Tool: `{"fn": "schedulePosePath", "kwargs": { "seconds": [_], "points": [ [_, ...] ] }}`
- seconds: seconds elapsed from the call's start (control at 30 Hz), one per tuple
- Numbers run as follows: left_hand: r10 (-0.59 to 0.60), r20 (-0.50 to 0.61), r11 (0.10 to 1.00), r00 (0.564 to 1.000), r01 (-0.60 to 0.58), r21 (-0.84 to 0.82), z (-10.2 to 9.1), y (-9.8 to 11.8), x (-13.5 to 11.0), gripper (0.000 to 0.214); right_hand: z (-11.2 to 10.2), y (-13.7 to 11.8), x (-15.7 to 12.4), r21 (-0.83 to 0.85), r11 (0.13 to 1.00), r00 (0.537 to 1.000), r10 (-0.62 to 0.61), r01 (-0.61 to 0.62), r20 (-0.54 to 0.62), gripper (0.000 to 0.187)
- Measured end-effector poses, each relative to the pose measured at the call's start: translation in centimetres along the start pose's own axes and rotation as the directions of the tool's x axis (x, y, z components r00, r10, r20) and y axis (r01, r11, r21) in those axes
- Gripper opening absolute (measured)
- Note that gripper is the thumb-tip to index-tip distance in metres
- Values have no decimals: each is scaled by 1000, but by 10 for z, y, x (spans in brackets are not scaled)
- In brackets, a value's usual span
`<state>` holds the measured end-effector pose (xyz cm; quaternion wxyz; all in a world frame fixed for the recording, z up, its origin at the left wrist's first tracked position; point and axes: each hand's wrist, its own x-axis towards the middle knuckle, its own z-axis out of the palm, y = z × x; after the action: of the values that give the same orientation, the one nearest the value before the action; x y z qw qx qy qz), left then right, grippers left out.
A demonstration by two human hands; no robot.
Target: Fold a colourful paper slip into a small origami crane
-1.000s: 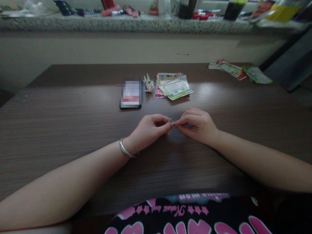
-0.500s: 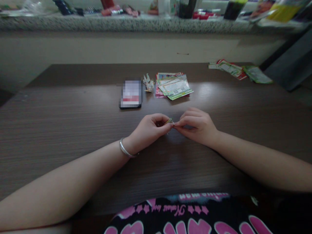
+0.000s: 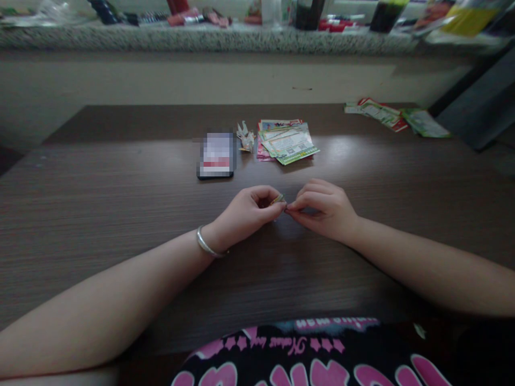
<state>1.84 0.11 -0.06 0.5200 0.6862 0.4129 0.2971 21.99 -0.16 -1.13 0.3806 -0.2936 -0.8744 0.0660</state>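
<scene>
Between my hands is a small folded piece of printed paper [image 3: 280, 198], mostly hidden by fingers. My left hand [image 3: 255, 206], with a silver bangle [image 3: 207, 244] at the wrist, pinches the paper between thumb and fingers. From the other side my right hand [image 3: 324, 206] closes thumb and forefinger at the paper's right end, its fingertips touching or almost touching the left thumb. Beyond the hands, a folded paper figure [image 3: 245, 138] stands beside a loose stack of printed leaflets [image 3: 289, 142].
A phone [image 3: 215, 155] with a blurred screen lies left of the folded figure. More printed papers [image 3: 382, 115] lie at the far right of the brown table [image 3: 120, 193]. Behind it, a speckled stone ledge [image 3: 241, 40] carries cups and small items. A dark panel [image 3: 478, 102] leans at right.
Both hands have shifted only slightly, and less of the paper shows between the fingertips. Everything else on the table has stayed in place.
</scene>
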Motion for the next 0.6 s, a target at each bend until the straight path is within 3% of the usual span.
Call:
{"fn": "schedulePosePath", "kwargs": {
  "seconds": [0.13,0.6],
  "points": [
    [-5,12,1000,1000,5,-17,0,1,0,21,-1,-2,1,-1,998,998,58,-58,10,9],
    [-17,29,998,999,19,-61,0,0,0,19,-2,-6,2,-49,998,999,48,-49,-14,3]
  ]
}}
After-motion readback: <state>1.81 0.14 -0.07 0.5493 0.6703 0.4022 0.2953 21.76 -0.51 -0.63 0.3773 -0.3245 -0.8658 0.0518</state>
